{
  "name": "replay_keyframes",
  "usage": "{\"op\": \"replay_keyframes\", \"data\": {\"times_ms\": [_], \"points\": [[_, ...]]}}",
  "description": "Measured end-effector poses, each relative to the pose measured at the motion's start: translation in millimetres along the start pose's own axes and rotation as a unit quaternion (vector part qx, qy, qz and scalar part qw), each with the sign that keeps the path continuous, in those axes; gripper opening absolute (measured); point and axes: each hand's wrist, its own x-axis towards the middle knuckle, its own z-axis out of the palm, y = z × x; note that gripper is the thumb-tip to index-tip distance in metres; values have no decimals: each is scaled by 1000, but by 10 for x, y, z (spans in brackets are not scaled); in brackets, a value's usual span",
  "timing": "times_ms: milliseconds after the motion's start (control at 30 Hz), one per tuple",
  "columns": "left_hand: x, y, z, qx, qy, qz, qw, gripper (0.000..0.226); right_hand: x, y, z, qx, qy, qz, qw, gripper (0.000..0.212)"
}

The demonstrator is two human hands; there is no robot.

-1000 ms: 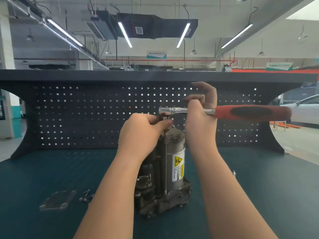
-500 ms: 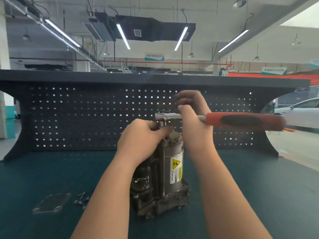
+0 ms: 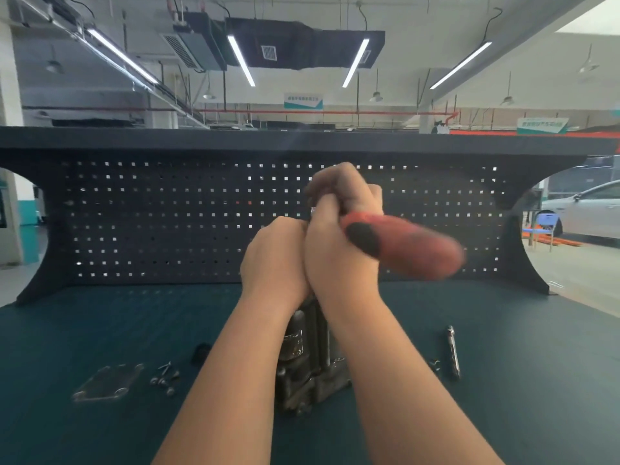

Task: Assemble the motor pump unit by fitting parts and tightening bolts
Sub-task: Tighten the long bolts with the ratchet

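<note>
My right hand (image 3: 339, 229) grips the ratchet wrench (image 3: 402, 246) near its head, fingers curled around the shaft; the red and black handle points to the right and is blurred. My left hand (image 3: 275, 260) sits on top of the motor pump unit (image 3: 308, 357), touching the right hand; its fingers seem curled on the unit's top, but I cannot tell for sure. The unit stands upright on the green mat (image 3: 100, 330), between my forearms. On its left lie a clear plate (image 3: 104, 382) and some bolts (image 3: 164, 379), on its right a metal extension bar (image 3: 453, 355).
</note>
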Motion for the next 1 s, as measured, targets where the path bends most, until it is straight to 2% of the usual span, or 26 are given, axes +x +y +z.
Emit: {"op": "replay_keyframes", "data": {"times_ms": [67,167,300,467,567,633,700,767,833,933,1000], "points": [[6,-3,-2,-5,-19,1,1000,37,-3,10,13,-61,-21,-30,998,24],[21,-16,13,-44,-35,4,998,20,117,105,-125,-135,32,-64,988,23],[13,-34,22,-138,-73,4,988,16,249,195,-299,32,78,-7,996,16],[26,-50,68,-83,-81,7,993,21,284,269,-273,48,111,8,993,30],[37,-59,71,-95,-80,-8,992,19,250,226,-261,52,125,-34,990,36],[44,-72,71,-94,-74,-15,993,16,245,168,-269,86,156,-72,981,30],[41,-78,70,-85,-80,-17,993,23,300,136,-335,143,179,-75,971,21],[28,-74,71,-34,-103,-14,994,43,428,191,-469,179,175,-24,968,18],[21,-83,83,39,-111,-1,993,58,527,384,-638,207,180,95,957,15],[16,-87,88,77,-100,22,992,55,497,919,-892,280,206,271,898,11],[12,-91,89,83,-100,33,991,53,389,1267,-986,298,256,342,854,23]]}}
